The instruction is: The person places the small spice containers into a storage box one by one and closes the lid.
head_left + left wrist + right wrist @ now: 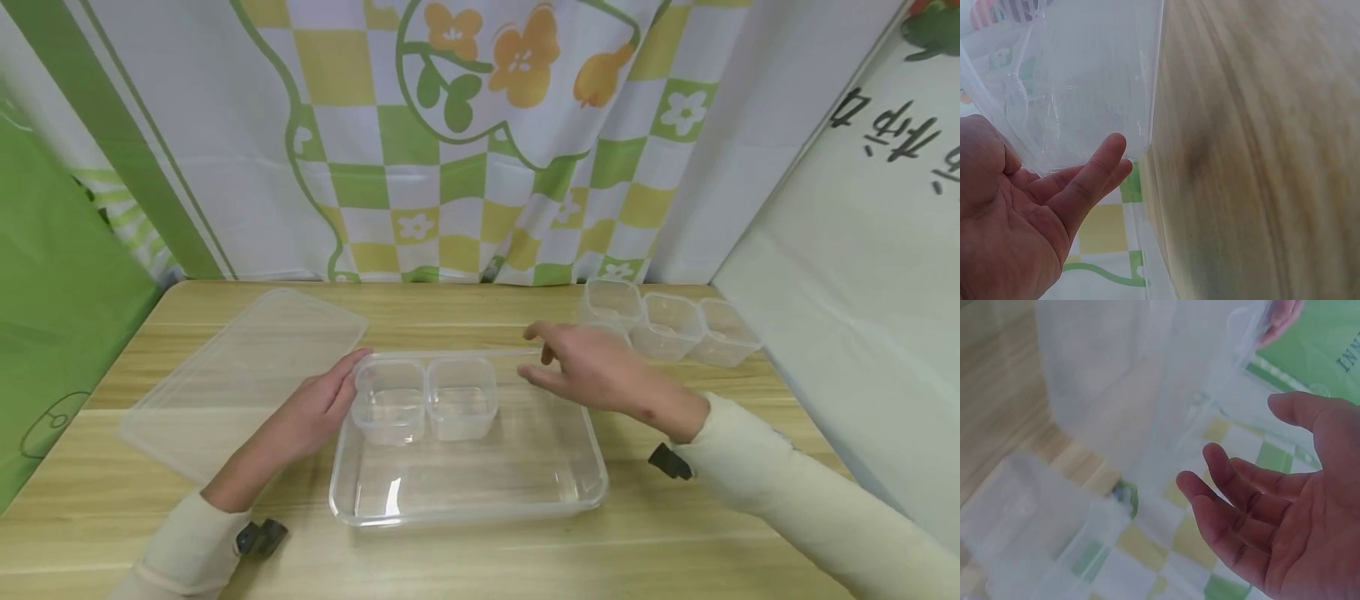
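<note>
A large clear plastic container point(468, 510) stands on the table in the middle of the head view. Two small clear plastic boxes point(390, 421) sit side by side in its far left part. My left hand point(324, 402) holds the container's far left corner. In the left wrist view, the left thumb is at the rim and the fingers point(1091, 178) lie along the outer wall. My right hand point(592, 367) hovers over the container's far right corner, fingers apart and slightly bent. In the right wrist view, nothing is in the right hand point(1272, 519).
A flat translucent lid point(247, 367) lies at the left on the wooden table point(480, 567). More small clear boxes point(667, 325) stand in a row at the back right. A checked, flowered curtain point(480, 167) hangs behind, with a white panel point(847, 275) along the right.
</note>
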`<act>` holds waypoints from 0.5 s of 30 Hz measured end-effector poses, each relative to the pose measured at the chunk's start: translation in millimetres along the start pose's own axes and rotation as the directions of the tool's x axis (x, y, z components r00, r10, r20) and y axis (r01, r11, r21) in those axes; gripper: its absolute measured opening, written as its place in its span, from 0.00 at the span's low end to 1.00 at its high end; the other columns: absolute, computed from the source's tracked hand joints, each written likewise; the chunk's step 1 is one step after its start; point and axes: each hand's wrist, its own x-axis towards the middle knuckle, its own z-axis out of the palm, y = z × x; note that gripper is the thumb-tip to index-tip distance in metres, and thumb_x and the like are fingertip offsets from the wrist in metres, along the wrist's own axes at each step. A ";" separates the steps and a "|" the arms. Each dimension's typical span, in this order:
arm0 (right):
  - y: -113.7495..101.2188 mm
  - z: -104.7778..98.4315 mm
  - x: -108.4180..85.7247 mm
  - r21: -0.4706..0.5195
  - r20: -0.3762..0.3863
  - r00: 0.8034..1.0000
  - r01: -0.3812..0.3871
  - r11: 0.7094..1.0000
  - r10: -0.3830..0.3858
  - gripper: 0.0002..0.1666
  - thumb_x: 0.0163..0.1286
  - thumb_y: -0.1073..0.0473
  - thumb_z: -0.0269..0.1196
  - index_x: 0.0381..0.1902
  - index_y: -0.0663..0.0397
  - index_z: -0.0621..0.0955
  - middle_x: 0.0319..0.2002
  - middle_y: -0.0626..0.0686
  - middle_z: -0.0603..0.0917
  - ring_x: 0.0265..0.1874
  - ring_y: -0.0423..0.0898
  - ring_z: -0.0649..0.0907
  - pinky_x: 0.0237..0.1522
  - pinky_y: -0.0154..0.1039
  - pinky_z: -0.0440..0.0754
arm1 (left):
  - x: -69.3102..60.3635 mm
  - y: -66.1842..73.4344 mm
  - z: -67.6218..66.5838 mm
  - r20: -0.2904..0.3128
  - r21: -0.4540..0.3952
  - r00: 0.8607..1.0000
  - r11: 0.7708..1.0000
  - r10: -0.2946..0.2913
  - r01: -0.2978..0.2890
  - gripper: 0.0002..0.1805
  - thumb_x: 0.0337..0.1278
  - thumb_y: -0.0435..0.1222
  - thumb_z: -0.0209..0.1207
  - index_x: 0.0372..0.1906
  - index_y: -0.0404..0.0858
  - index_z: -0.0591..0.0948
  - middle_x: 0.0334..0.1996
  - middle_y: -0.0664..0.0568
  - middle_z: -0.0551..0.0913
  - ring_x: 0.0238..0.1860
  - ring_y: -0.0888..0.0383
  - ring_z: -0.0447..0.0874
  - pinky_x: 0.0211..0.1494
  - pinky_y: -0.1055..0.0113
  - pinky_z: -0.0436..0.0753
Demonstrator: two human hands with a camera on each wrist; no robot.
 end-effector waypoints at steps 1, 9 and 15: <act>3.4 -2.6 -1.5 -0.013 -0.010 1.000 -0.006 1.000 0.006 0.27 0.73 0.47 0.65 0.59 0.62 0.80 0.38 0.54 0.88 0.34 0.50 0.86 0.35 0.49 0.84 | -0.1 0.0 0.1 0.001 -0.003 1.000 1.000 0.000 0.000 0.26 0.81 0.33 0.37 0.76 0.31 0.65 0.17 0.61 0.57 0.20 0.63 0.56 0.48 0.51 0.74; 34.3 -22.6 -14.5 0.044 -0.039 0.990 -0.137 0.990 0.138 0.27 0.79 0.44 0.60 0.63 0.59 0.79 0.50 0.56 0.86 0.46 0.53 0.85 0.45 0.55 0.83 | -0.2 0.4 -0.2 -0.006 0.008 1.000 1.000 0.002 -0.002 0.26 0.81 0.33 0.38 0.76 0.31 0.65 0.17 0.60 0.58 0.22 0.60 0.62 0.51 0.50 0.73; 57.4 -28.0 -25.6 0.132 -0.045 0.983 -0.172 0.976 0.179 0.30 0.79 0.44 0.59 0.66 0.61 0.76 0.60 0.60 0.81 0.57 0.58 0.81 0.54 0.59 0.79 | 0.4 0.2 0.5 -0.004 0.007 1.000 1.000 -0.001 0.001 0.26 0.81 0.33 0.37 0.76 0.31 0.65 0.17 0.60 0.58 0.21 0.61 0.58 0.51 0.50 0.73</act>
